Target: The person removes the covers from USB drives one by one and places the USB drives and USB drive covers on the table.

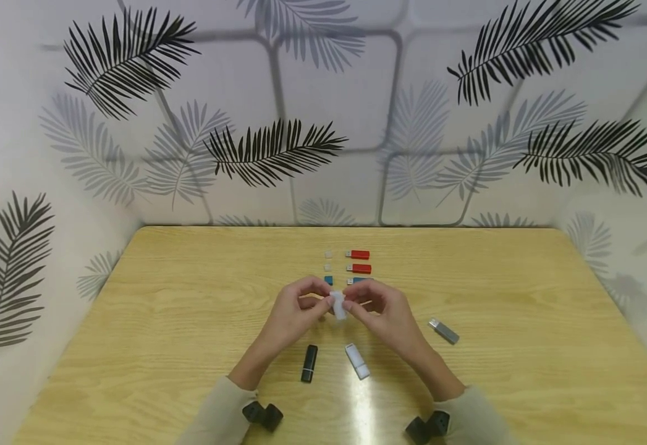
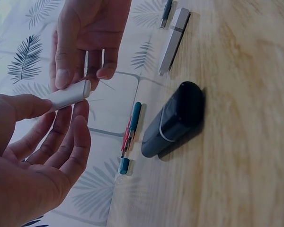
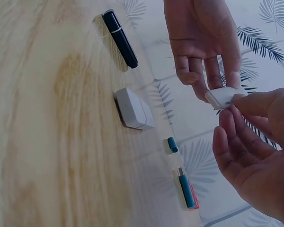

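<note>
A white USB flash drive [image 1: 338, 306] is held up over the table between both hands. My left hand [image 1: 300, 309] pinches it between thumb and fingertips from the left, and my right hand [image 1: 381, 312] does the same from the right. In the left wrist view the white flash drive [image 2: 70, 96] has its rounded end pointing away from the left thumb. On the table below the hands lie a black flash drive [image 1: 309, 363] and a second white flash drive [image 1: 357, 361]. Both of these look capped.
Beyond the hands lie two red flash drives [image 1: 360, 269] and a blue one [image 1: 359, 281], partly hidden by the right hand. Left of them are a blue cap [image 1: 329, 280] and two clear caps [image 1: 327, 254]. A grey flash drive [image 1: 444, 331] lies to the right on the wooden table [image 1: 190, 296].
</note>
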Available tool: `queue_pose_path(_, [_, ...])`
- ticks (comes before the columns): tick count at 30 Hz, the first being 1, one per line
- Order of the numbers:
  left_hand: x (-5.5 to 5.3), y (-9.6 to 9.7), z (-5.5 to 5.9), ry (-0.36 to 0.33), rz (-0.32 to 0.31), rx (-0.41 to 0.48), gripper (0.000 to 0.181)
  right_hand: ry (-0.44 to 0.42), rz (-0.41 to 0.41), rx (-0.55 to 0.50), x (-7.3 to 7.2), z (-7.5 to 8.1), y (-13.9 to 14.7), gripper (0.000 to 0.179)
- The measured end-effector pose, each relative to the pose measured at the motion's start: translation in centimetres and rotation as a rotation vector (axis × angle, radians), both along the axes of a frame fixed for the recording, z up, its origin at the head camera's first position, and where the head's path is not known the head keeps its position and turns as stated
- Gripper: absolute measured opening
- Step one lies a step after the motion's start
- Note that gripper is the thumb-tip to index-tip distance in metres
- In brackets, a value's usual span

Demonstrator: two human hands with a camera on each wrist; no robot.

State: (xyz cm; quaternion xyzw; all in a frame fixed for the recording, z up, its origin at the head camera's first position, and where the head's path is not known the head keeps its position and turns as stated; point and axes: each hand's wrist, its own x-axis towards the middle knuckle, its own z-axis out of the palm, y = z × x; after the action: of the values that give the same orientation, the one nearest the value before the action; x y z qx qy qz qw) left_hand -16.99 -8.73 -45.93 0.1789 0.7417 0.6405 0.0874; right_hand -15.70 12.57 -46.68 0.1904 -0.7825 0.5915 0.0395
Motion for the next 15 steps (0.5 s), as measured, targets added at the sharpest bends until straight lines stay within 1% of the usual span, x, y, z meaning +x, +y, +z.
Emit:
queue_pose_path(4, [-0.16,-0.03,-0.06,-0.017,0.036,0.055,0.013,-0.031,0.001,0.024,0.05,-0.01,-0.12,0.016])
queue_pose_path(7, [-0.19,-0.07,-0.08,-0.011,0.042,0.062,0.012,-0.037,-0.012,0.055,0.06,0.01,-0.14,0.015])
queue_pose_path(12, [-0.14,-0.17,0.09,0.011,0.031,0.012,0.013,0.031,-0.039,0.097,-0.08,-0.15,0.01,0.013])
queue_pose_path(15, [-0.11,-0.25,0.23,0.011,0.026,0.003,0.013,0.071,-0.037,0.105,-0.13,-0.13,0.07,0.014])
